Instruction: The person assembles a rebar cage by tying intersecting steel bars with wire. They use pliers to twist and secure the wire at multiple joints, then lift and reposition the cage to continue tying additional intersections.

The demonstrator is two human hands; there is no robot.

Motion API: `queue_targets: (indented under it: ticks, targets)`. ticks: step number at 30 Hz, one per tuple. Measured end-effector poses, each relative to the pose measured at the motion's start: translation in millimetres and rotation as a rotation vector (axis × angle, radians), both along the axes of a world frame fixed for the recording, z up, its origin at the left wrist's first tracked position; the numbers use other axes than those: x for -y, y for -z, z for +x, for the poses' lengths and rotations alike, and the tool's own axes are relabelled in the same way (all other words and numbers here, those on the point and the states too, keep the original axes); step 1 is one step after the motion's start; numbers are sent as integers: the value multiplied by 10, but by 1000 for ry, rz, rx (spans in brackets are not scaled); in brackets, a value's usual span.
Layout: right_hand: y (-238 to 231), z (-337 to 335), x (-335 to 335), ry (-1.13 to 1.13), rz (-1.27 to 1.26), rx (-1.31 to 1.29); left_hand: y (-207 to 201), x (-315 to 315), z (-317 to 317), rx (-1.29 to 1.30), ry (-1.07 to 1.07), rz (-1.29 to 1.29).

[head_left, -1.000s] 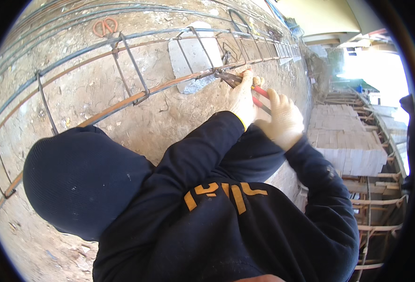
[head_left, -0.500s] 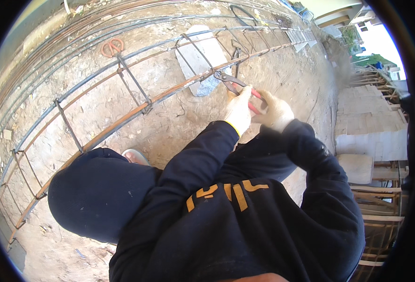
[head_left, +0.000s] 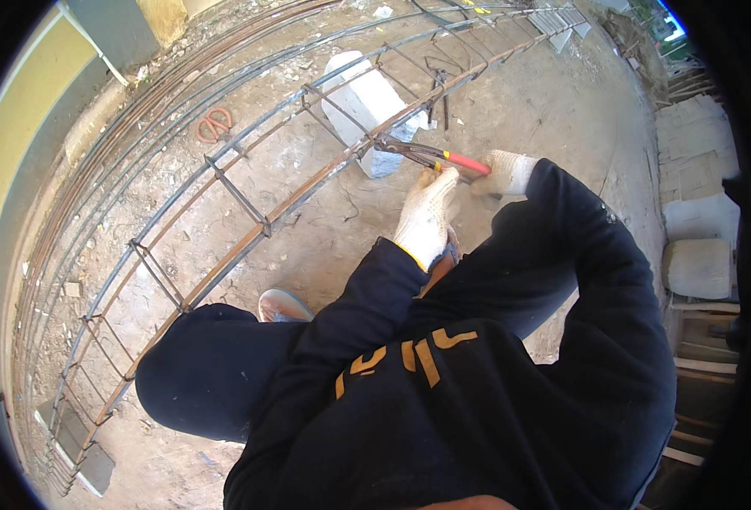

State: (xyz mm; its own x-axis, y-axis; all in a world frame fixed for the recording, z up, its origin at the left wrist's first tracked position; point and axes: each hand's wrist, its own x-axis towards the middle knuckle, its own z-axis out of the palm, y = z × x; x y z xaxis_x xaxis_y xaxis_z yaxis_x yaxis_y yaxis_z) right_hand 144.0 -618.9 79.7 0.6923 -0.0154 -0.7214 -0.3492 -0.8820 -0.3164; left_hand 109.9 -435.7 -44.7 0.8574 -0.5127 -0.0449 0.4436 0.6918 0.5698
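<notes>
Both my hands wear pale knitted gloves and are at a pair of pincers [head_left: 413,150] with red and yellow handles. My left hand [head_left: 429,214] is closed around the handles at their near side. My right hand [head_left: 503,174], somewhat blurred, is wrapped round the outer handle end. The pincers' dark jaws meet a long rusty rebar cage [head_left: 314,187] where a crosswise stirrup joins its near bar. Whether wire sits in the jaws is too small to tell. Below the cage, beside the jaws, lies a pale slab [head_left: 360,93].
Orange-handled scissors [head_left: 214,126] lie on the dirt beyond the cage. Several loose long bars [head_left: 150,110] run along a wall [head_left: 31,110] at the left. Bent dark metal pieces [head_left: 443,85] lie past the slab. Stacked pale blocks [head_left: 694,153] stand at the right.
The pincers' handles have come closer together, and the right hand has turned and shifted outward. The jaws stay at the same joint. The whole view has swung somewhat to the left.
</notes>
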Motion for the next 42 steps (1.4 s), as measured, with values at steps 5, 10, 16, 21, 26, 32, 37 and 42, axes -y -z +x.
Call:
queue_targets:
  ticks: [5, 10, 16, 21, 26, 32, 37, 42]
  targets:
    - [342, -67, 104, 15, 132, 3, 194, -98, 140, -302, 93, -162]
    - [533, -70, 92, -69, 114, 21, 84, -139, 267, -271, -99, 23]
    - [521, -47, 90, -158, -34, 128, 0, -184, 350, -164, -179, 161]
    - [545, -80, 74, -293, -251, 635, 30, -320, 336, -151, -125, 353]
    - [527, 56, 138, -92, 299, 11, 10, -594, 260, -143, -104, 485]
    - [513, 32, -42, 50, 277, -21, -64, -746, 109, 117, -42, 724]
    - [653, -274, -349, -107, 57, 250, -434, -761, 45, 569, -234, 1175]
    - [580, -256, -398, 14, 208, 99, -1006, -1025, 562, 1180, -754, 1632]
